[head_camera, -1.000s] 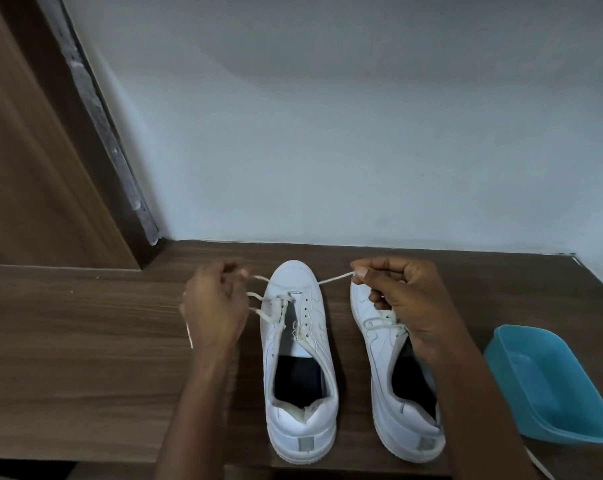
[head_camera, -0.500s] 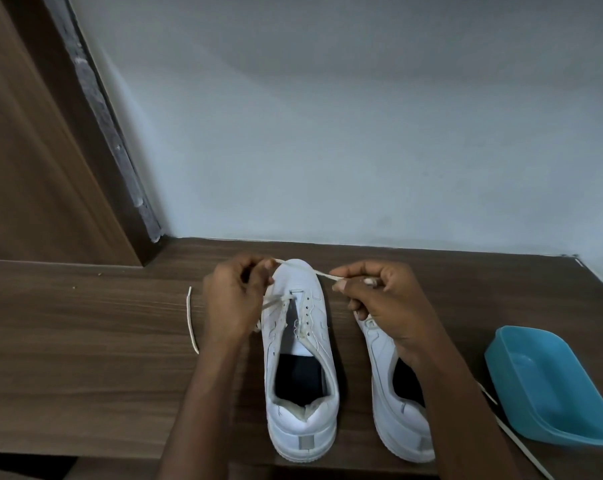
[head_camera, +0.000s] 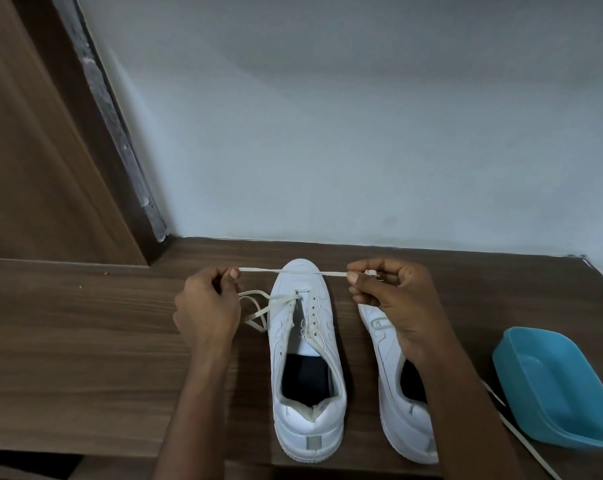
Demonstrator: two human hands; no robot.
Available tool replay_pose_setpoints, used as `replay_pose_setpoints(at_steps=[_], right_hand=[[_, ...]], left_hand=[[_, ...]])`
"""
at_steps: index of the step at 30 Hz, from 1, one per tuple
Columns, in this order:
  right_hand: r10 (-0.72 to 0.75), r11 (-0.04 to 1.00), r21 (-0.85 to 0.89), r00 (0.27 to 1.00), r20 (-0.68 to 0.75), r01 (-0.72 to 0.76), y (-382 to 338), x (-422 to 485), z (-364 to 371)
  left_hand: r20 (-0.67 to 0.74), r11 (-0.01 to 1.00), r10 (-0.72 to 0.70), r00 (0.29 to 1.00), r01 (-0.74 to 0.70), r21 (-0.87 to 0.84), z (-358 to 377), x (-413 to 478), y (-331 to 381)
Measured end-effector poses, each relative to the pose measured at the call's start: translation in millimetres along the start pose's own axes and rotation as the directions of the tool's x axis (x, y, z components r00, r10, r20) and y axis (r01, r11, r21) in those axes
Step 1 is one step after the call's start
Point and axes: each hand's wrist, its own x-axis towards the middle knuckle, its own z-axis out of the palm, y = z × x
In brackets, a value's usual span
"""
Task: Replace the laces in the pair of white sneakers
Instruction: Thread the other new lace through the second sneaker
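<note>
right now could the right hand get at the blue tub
Probably yes: the tub lies near the right hand and the way looks free, but that hand pinches the lace and would need to let go.

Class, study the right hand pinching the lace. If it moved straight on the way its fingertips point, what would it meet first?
The right hand points left along the taut lace. Probably the toe of the left-hand sneaker first, unless it clears that; then the left hand.
</note>
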Motion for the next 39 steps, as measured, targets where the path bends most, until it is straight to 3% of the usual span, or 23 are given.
replay_pose_setpoints(at_steps=[8, 18, 22, 27, 30, 33, 39], right_hand=[[-0.001, 1.000, -0.013, 0.996, -0.090, 0.000, 3, 4, -4], [-0.038, 0.998, -0.056, 0.995, -0.095, 0.033, 2, 5, -3], [-0.085, 0.989, -0.134, 0.988, -0.132, 0.067, 4, 6, -1], [-0.057, 0.979, -0.198, 0.998, -0.007, 0.054, -1, 4, -6], [-0.048, 0.945, -0.323, 0.998, 0.035, 0.057, -4, 2, -4], [-0.150, 0.902, -0.410, 0.989, -0.003, 0.136, -3, 2, 12], [-0.241, 0.864, -0.346, 0.905, 0.352, 0.365, 1, -11, 60]], left_hand=[[-0.035, 0.997, -0.055, 0.998, 0.057, 0.054, -5, 5, -11], [-0.124, 0.983, -0.120, 0.985, 0.136, 0.124, -11, 6, -15], [-0.126, 0.979, -0.133, 0.983, 0.150, 0.137, -12, 7, -16], [-0.140, 0.983, -0.127, 0.982, 0.144, 0.118, -14, 8, -19], [-0.030, 0.999, -0.017, 0.999, 0.016, -0.044, -16, 14, -21], [0.163, 0.960, 0.159, 0.974, -0.114, -0.258, -17, 15, -8], [0.461, 0.865, 0.464, 0.756, -0.275, -0.420, -21, 0, 21]])
